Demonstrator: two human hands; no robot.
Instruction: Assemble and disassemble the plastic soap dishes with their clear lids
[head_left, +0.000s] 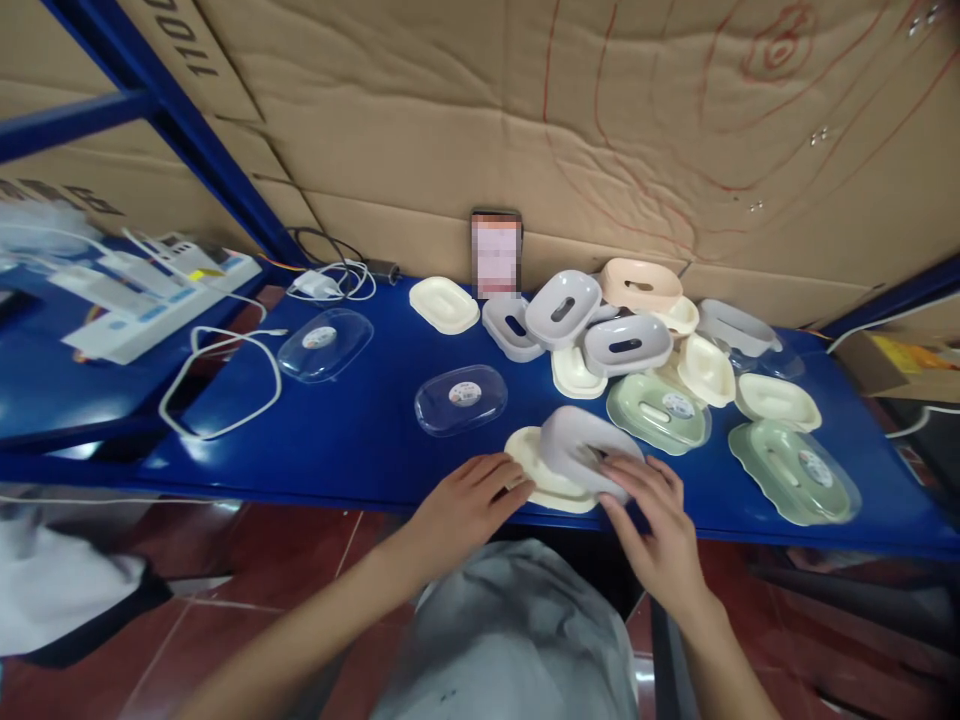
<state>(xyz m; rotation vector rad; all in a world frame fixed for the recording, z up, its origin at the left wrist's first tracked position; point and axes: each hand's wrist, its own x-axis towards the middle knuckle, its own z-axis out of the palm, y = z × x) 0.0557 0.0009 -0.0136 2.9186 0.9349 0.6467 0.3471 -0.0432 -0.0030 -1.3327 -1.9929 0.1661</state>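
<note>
Near the table's front edge, a grey soap dish (577, 445) is held tilted over a cream oval tray (544, 475). My right hand (656, 510) grips the grey dish at its right side, its fingers partly across the slotted underside. With my left hand (476, 500), I hold the left rim of the cream tray between fingers and thumb. The grey dish overlaps the tray's right part; whether they touch is unclear. A clear plastic lid (457, 400) with a round label lies just beyond my left hand. Behind the right hand sits a green dish under a clear lid (656, 412).
Several grey dishes (562, 308), a peach dish (637, 285) and cream trays (444, 305) crowd the back right. Another lidded green dish (795, 472) lies at right. A phone (496, 252) leans on the cardboard (390, 150). A power strip (165, 305) and cables occupy the left.
</note>
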